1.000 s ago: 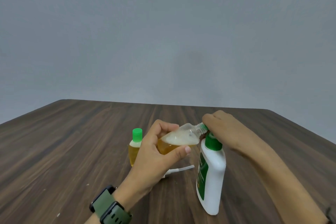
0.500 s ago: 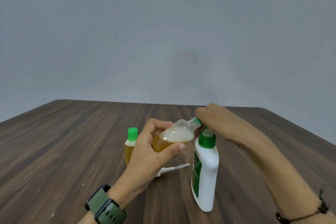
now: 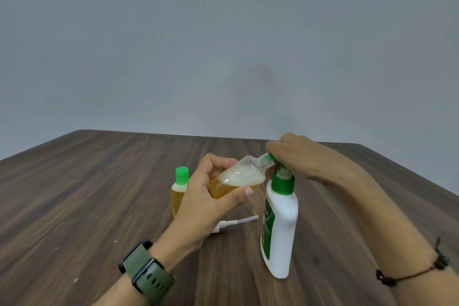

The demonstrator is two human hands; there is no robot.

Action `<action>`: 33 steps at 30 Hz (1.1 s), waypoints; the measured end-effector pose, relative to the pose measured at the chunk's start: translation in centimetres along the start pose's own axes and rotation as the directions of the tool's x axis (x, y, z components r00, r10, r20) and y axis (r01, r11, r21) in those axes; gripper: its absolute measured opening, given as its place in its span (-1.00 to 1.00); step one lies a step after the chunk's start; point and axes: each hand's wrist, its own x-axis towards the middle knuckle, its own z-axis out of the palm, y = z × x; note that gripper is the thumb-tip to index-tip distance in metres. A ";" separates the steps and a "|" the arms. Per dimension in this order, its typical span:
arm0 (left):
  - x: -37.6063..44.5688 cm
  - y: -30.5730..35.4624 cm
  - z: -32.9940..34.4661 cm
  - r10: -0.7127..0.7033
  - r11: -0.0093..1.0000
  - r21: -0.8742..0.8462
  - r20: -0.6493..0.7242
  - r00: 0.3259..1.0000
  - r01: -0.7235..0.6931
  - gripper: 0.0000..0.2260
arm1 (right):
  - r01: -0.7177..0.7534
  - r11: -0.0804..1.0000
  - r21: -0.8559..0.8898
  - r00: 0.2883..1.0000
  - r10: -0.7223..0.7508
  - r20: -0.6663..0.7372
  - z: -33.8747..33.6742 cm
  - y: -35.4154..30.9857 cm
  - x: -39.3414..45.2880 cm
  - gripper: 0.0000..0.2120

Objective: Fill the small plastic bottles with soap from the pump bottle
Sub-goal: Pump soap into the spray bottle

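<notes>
A plain grey wall fills the upper half of the frame, and below it a dark wooden bench (image 3: 99, 194) runs across the lower half.

In the centre of the frame the left hand (image 3: 208, 199) holds a small bottle (image 3: 238, 179), with the fingers and thumb curled around its body. The bottle is tilted, with its open threaded neck pointing up and to the right, toward the pump head. It is partly filled: amber soap lies in the lower part and pale foam above it. I think the tilt is there so that the neck meets the spout and the soap runs down the inner wall instead of spilling over.

The right hand (image 3: 298, 156) lies over the top of the pump bottle (image 3: 280, 228), which stands upright on the bench, right of centre. Its fingers are bent down over the green pump head (image 3: 272, 157), which touches the neck of the small bottle. Only a small part of the head is seen, so how the fingers lie on it I cannot tell exactly. The grip seems made for pressing the pump down while the white bottle stays on the bench.

Behind the left hand, a second small bottle (image 3: 179, 191) stands upright with its green cap on, full of amber soap; it looks already done. A white sprayer part (image 3: 236, 222) lies flat on the bench between the hand and the pump bottle, partly hidden. The left wrist wears a green watch (image 3: 146, 273), the right a thin dark cord (image 3: 417, 273).
</notes>
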 end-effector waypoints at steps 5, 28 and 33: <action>-0.1 -0.6 0.0 -0.027 0.999 0.034 0.030 0.999 0.026 -0.63 | 0.022 0.996 -0.089 1.000 -0.020 0.020 1.9 1.2 -0.3 -0.66; -0.8 -0.5 0.1 -0.002 1.000 -0.022 0.022 1.000 0.002 -0.66 | 0.026 0.974 0.227 1.000 -0.024 -0.014 1.6 1.2 -0.1 -0.60; -0.5 -0.2 0.3 0.026 0.999 -0.031 0.030 0.999 -0.026 -0.64 | 0.046 0.986 0.160 0.999 -0.046 -0.003 0.2 0.6 -0.3 -0.61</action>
